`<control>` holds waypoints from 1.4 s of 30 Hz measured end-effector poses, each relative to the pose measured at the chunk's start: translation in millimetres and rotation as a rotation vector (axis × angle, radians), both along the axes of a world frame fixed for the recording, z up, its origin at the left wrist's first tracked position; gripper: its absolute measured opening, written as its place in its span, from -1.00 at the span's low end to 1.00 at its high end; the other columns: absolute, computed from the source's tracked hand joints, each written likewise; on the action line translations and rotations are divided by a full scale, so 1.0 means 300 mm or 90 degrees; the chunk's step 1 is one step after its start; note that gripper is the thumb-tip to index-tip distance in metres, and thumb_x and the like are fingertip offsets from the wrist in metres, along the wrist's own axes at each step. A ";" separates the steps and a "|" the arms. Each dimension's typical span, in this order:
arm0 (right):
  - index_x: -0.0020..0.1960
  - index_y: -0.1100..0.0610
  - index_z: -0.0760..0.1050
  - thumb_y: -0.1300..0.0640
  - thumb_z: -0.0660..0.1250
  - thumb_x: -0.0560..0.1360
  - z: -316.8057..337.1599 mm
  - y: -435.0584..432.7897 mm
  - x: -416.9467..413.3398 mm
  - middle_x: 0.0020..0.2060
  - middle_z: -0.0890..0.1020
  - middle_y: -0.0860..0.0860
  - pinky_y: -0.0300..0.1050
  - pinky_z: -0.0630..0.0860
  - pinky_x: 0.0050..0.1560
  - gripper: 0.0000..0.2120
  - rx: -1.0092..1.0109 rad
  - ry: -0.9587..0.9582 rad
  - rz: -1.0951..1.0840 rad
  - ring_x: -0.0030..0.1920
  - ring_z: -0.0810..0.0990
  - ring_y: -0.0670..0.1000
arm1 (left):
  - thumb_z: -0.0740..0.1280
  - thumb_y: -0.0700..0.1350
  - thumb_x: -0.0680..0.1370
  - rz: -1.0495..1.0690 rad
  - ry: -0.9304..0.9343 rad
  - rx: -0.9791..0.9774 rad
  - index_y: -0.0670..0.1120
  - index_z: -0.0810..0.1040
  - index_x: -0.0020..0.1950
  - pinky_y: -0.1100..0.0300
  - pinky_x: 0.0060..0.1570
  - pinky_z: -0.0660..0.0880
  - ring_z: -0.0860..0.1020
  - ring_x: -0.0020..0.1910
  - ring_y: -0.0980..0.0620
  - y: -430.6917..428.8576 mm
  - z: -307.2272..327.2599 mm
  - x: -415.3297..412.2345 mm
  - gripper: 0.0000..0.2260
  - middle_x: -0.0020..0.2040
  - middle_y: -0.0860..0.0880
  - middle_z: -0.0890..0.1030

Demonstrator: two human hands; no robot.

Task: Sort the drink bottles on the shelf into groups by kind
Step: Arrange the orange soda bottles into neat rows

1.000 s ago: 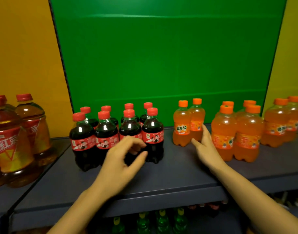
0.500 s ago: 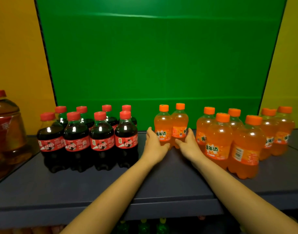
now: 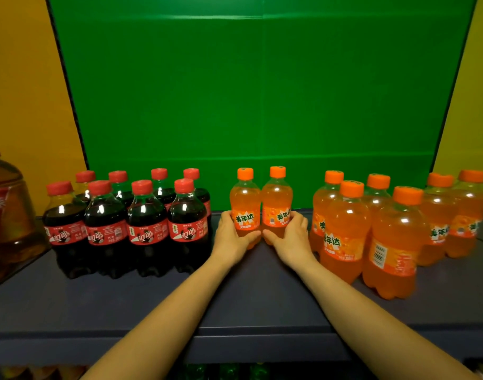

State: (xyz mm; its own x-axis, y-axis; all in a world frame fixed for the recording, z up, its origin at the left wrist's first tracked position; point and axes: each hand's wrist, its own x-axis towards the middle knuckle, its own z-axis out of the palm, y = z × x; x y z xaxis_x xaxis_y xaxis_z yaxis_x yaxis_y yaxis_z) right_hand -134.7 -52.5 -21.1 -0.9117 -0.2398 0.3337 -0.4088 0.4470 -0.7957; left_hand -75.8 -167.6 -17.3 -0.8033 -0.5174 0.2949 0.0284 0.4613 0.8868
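Observation:
Two small orange soda bottles stand side by side at the middle of the dark shelf (image 3: pixel 248 303). My left hand (image 3: pixel 230 239) grips the left orange bottle (image 3: pixel 245 198) low on its body. My right hand (image 3: pixel 291 238) grips the right orange bottle (image 3: pixel 277 197) the same way. Left of them stands a block of several cola bottles (image 3: pixel 141 220) with red caps. To the right is a cluster of several more orange soda bottles (image 3: pixel 371 231).
A large iced-tea bottle (image 3: pixel 7 204) stands at the far left on the neighbouring shelf. A green back panel (image 3: pixel 262 91) rises behind the bottles, with yellow panels on both sides. Green bottles (image 3: pixel 226 371) show on the shelf below.
My left hand left the cola bottles and moved right to the orange pair. Both hands have closed around the two orange bottles. The view has shifted right.

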 end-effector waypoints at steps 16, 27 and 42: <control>0.35 0.23 0.08 0.12 0.40 0.44 -0.011 -0.004 0.019 0.30 0.40 0.19 0.00 0.38 0.25 -0.35 -0.048 -0.031 0.033 0.30 0.41 0.17 | 0.47 -0.09 0.39 0.015 0.006 -0.093 -0.15 0.30 0.29 0.06 0.19 0.43 0.48 0.19 -0.08 0.006 -0.006 0.003 -0.43 0.23 -0.16 0.49; 0.41 -0.07 0.13 0.22 0.25 0.53 0.039 0.262 0.286 0.26 0.29 -0.25 -0.41 0.19 0.30 -0.46 -0.090 0.091 0.236 0.26 0.28 -0.31 | 0.40 -0.07 0.43 -0.014 0.184 -0.281 -0.13 0.28 0.36 0.26 0.28 0.28 0.37 0.28 0.01 0.148 -0.002 0.175 -0.44 0.27 -0.05 0.40; 0.25 -0.08 0.13 0.12 0.52 0.29 -0.013 0.604 0.190 0.19 0.33 -0.08 -0.37 0.34 0.02 -0.28 -0.167 0.141 -0.041 0.16 0.39 -0.09 | 0.48 -0.06 0.38 -0.262 -0.002 -0.087 -0.04 0.34 0.32 0.13 0.21 0.45 0.49 0.17 0.07 0.407 0.017 0.038 -0.44 0.23 -0.03 0.50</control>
State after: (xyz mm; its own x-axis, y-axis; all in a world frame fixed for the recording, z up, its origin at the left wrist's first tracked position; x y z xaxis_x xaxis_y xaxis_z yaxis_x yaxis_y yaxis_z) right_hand -77.6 128.6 -25.0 -0.8211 -0.0637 0.5672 -0.5614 0.2697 -0.7824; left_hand -64.4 -45.5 -12.1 -0.9357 -0.1098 0.3353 0.2319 0.5249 0.8190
